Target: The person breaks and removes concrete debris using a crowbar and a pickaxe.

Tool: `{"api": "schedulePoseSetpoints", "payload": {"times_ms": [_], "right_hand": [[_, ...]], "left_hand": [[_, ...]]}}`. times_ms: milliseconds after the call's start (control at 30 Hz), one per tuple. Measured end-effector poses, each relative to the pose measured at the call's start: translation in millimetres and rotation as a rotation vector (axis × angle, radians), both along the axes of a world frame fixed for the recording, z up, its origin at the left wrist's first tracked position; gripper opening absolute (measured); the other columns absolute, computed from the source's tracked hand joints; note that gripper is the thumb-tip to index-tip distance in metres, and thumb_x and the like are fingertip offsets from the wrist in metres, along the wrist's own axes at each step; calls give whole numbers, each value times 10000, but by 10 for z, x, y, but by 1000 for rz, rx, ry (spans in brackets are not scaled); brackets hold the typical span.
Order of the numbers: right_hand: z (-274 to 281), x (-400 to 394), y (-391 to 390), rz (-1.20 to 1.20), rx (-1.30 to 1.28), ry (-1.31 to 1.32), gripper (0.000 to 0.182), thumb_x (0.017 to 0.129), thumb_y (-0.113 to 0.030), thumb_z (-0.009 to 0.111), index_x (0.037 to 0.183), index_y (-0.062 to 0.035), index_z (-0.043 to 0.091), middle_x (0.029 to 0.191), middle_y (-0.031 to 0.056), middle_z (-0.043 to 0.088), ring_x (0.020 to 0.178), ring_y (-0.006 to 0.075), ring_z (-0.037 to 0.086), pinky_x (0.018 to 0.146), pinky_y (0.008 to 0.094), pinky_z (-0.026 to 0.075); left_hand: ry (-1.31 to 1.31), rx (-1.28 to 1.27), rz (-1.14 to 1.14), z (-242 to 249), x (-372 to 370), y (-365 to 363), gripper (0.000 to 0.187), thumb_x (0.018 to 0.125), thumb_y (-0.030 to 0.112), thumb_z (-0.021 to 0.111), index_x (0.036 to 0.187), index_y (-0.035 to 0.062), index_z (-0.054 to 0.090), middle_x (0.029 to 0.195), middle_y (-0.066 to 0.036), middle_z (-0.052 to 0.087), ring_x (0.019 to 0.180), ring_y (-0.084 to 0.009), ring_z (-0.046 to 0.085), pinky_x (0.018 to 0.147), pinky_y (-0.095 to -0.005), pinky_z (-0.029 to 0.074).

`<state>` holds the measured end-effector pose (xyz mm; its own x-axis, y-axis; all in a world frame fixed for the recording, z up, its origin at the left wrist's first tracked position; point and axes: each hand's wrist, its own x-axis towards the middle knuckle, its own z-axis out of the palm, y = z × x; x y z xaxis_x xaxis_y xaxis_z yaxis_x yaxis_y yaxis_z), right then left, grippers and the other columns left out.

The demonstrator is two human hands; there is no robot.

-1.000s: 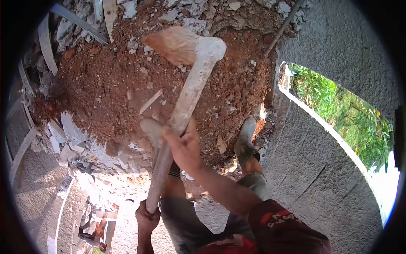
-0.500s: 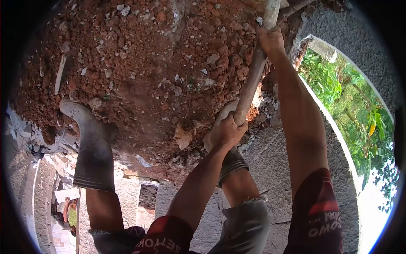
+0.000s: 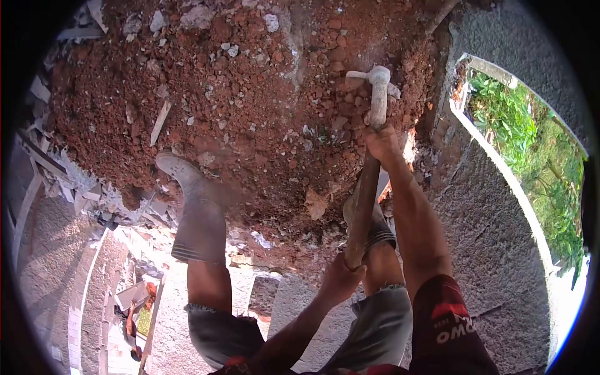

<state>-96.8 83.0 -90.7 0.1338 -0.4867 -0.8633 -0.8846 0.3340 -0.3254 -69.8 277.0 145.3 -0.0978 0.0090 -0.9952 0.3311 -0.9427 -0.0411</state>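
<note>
Where the left hand clenches: near the lower end of the hoe handle, lower centre.
Right hand: wrapped round it farther up, nearer the hoe head.
Long axis: up the frame, leaning slightly right.
Hoe head: just beyond the right hand, upper right of centre, over red soil, contact unclear.
</note>
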Motion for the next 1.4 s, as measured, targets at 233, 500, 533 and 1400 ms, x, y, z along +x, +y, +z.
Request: {"api": "schedulePoseSetpoints", "payload": {"times_ms": [233, 500, 533, 1400], "right_hand": [[561, 273, -245, -694, 344, -27, 333, 782, -213, 663, 1015, -3, 551, 742, 97, 557, 584, 243, 571, 511, 405, 510], [2065, 1921, 881, -1504, 305, -387, 169, 839, -131, 558, 912, -17, 456, 706, 103, 508, 511, 199, 516, 470, 351, 502], [2418, 2335, 1219, -1534, 335, -528, 199, 819, -110, 608, 913, -42, 446, 731, 101, 512, 510, 199, 518, 471, 344, 509], [-307, 325, -66, -1237, -464, -53, 247, 787, -183, 615, 799, 58, 565, 692, 102, 582, 570, 198, 561, 511, 365, 451]], "left_hand": [[-13, -303, -92, 567, 877, -147, 580, 785, 309, 704, 1151, -75, 469, 926, -229, 618, 787, -271, 647, 686, -388, 504], [-155, -301, -650, 2140, 3554, 159, 597, 702, 157, 766, 1205, -32, 505, 793, -213, 651, 661, -278, 652, 621, -338, 514], [-282, -226, -685, 2443, 3888, 680, 597, 657, 178, 811, 1142, -38, 537, 806, -218, 657, 687, -244, 661, 617, -372, 512], [-255, -506, -1031, -1444, 2315, -186, 376, 736, 262, 688, 989, 17, 555, 819, -229, 645, 823, -416, 626, 758, -468, 508]]}}
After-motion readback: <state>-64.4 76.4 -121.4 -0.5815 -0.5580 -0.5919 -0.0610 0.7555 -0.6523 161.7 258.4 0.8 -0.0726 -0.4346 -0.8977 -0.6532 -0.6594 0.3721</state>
